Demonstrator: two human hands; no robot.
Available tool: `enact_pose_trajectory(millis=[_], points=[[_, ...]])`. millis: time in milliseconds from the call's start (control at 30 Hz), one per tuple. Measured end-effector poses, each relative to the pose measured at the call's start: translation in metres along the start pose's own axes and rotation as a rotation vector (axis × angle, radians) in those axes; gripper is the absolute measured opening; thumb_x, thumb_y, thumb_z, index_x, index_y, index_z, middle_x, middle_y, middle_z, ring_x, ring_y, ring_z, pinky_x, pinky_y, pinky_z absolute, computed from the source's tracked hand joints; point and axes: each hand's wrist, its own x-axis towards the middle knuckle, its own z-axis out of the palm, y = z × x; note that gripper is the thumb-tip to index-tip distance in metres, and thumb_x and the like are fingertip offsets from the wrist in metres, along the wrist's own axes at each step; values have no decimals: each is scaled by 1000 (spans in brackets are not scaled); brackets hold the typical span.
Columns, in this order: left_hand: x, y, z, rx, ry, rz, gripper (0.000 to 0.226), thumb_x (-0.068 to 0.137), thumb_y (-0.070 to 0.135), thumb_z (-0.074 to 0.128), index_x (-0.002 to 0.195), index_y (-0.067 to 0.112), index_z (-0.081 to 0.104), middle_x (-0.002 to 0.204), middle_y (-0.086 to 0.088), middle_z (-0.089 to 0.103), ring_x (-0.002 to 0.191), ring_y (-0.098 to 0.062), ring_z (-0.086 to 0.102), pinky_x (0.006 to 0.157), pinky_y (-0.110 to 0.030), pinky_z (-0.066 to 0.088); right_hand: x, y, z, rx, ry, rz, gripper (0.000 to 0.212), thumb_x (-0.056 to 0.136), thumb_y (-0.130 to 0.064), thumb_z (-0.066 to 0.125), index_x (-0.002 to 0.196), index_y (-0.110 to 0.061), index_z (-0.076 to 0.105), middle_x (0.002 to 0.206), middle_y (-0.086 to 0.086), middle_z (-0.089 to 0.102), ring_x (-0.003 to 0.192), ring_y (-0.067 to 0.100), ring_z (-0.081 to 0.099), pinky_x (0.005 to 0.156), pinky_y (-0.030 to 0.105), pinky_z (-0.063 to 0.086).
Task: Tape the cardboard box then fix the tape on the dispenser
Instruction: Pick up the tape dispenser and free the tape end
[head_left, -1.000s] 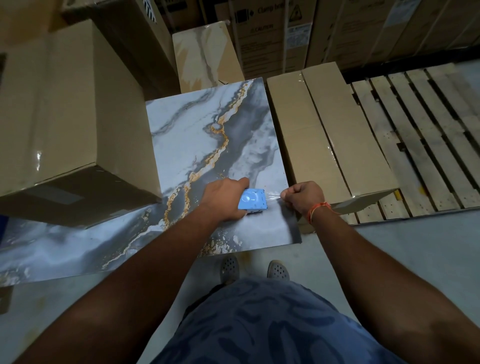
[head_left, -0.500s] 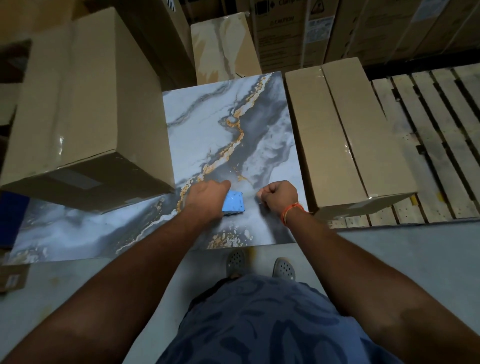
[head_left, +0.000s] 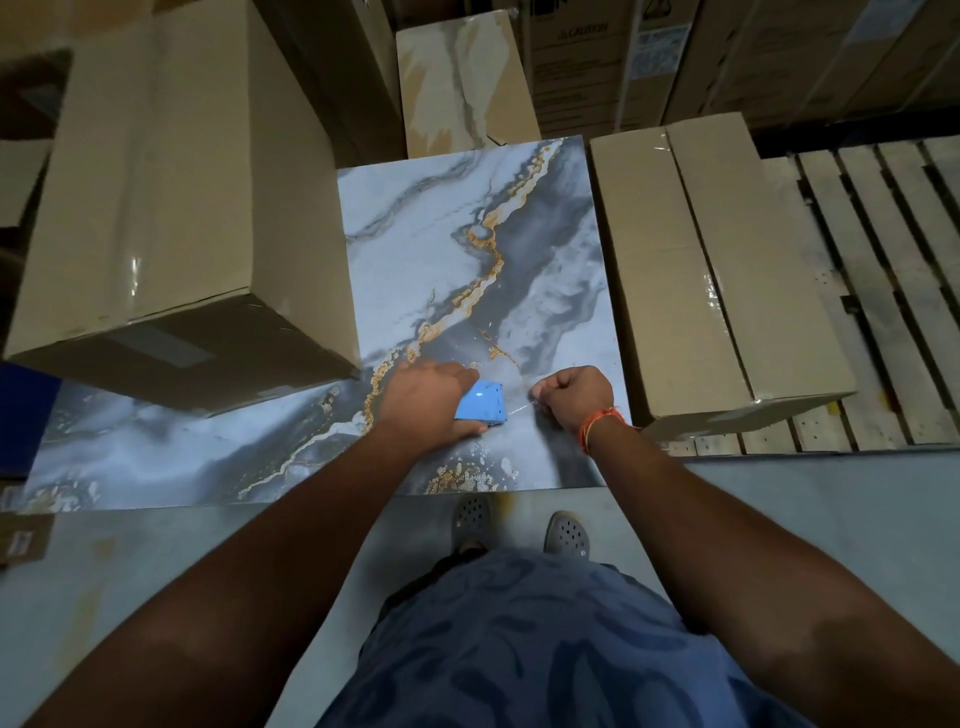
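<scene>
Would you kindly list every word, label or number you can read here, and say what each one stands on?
"CAUTION": printed faintly on the dark brown printed carton stacked at the back.
White sticker label on the neighbouring stacked carton: too small and blurred to read.
Blue tape dispenser, the plain cardboard boxes and the marble-patterned slab: no text visible.

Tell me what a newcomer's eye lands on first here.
The marbled grey-and-gold tile lying flat in the centre, between the big cardboard box on the left and a long taped carton on the right. At its near edge, the left hand grips a bright blue tape dispenser while the fisted right hand pulls clear tape from it.
</scene>
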Motion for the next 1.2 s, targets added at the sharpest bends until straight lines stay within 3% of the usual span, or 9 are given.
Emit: enact_pose_trajectory(millis=[133, 333, 500, 633, 833, 967, 1100, 1200], points=[[-4, -7, -1, -2, 29, 5, 70, 75, 79, 59, 125, 30, 61, 113, 6, 70, 96, -20, 66, 85, -35, 46, -2, -1, -2, 45, -14, 33, 11, 87, -7, 72, 81, -7, 80, 64, 3, 70, 61, 15, 63, 57, 21, 50], [0, 3, -13, 49, -37, 15, 57, 75, 74, 63, 110, 29, 60, 103, 4, 70, 89, -22, 66, 86, -39, 52, -1, 1, -13, 61, -15, 64, 10, 86, -5, 71, 80, -4, 80, 66, 8, 71, 56, 15, 63, 51, 19, 48], [5, 10, -19, 70, -81, -5, 55, 77, 69, 67, 111, 27, 60, 104, 2, 69, 93, -23, 66, 86, -37, 52, 0, 6, -27, 53, 13, 52, 15, 86, -4, 71, 73, -7, 77, 59, 4, 68, 52, 12, 60, 47, 16, 46], [10, 20, -24, 91, -100, -12, 52, 78, 64, 69, 112, 26, 60, 104, 1, 68, 95, -23, 66, 82, -35, 50, 1, 12, -38, 42, 48, 51, 18, 84, -3, 70, 67, -7, 76, 58, 6, 68, 52, 14, 60, 54, 22, 50], [15, 29, -31, 106, -144, -37, 49, 80, 60, 69, 114, 26, 59, 102, 1, 66, 93, -22, 65, 75, -35, 43, 5, 19, -50, -52, 137, 37, 16, 79, -9, 68, 71, 2, 76, 77, 24, 74, 64, 21, 65, 70, 39, 63], [20, 38, -35, 126, -187, -36, 46, 81, 55, 71, 114, 25, 60, 103, 0, 66, 94, -22, 64, 71, -33, 39, 4, 14, -59, -92, 138, 1, 17, 85, -6, 65, 76, -7, 80, 73, 4, 74, 71, 15, 66, 67, 21, 51], [29, 58, -36, 231, -228, -45, 39, 82, 47, 73, 111, 23, 64, 102, -1, 67, 95, -22, 65, 70, -33, 37, 5, 11, -60, -138, 136, -46, 14, 85, -11, 69, 76, -8, 79, 84, 8, 78, 81, 21, 70, 74, 26, 54], [35, 67, -31, 244, -250, -62, 38, 82, 42, 76, 112, 21, 64, 103, -1, 67, 97, -23, 66, 75, -34, 41, 3, 16, -59, -141, 129, -47, 16, 86, -7, 67, 76, -8, 80, 84, 4, 78, 78, 16, 69, 65, 16, 48]])
